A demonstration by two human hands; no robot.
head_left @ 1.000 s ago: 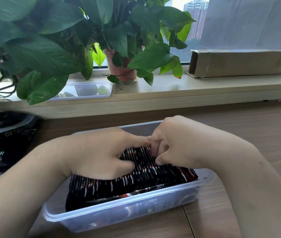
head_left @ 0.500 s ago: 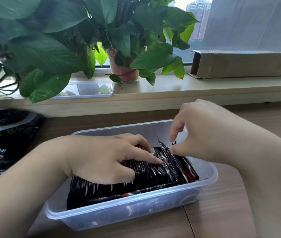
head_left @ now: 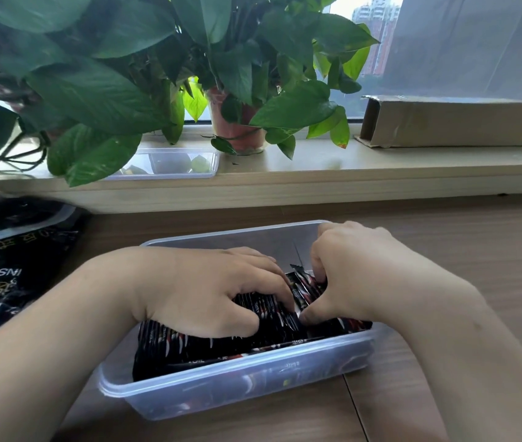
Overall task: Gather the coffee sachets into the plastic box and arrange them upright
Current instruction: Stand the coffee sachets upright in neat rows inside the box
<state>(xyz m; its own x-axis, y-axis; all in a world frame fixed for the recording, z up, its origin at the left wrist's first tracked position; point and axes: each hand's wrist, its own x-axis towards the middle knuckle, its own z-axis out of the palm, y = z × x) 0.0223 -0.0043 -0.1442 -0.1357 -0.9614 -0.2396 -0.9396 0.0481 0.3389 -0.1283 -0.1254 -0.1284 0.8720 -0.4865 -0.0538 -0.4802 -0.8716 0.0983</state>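
A clear plastic box sits on the wooden table in front of me. Inside it stands a packed row of black coffee sachets with red and white marks, on edge and leaning. My left hand lies flat on top of the row, fingers pressing down on the sachets. My right hand is at the row's right end, thumb and fingers pinching the last few sachets. The far right part of the box is hidden behind my right hand.
A black instant coffee bag lies at the left of the table. On the window ledge behind stand leafy potted plants, a clear lid and a long cardboard box. Bare wooden table extends to the right.
My right hand rose off the row half a second ago, holding one sachet end, and has come back down onto the right end of the row. The left hand has stayed pressing.
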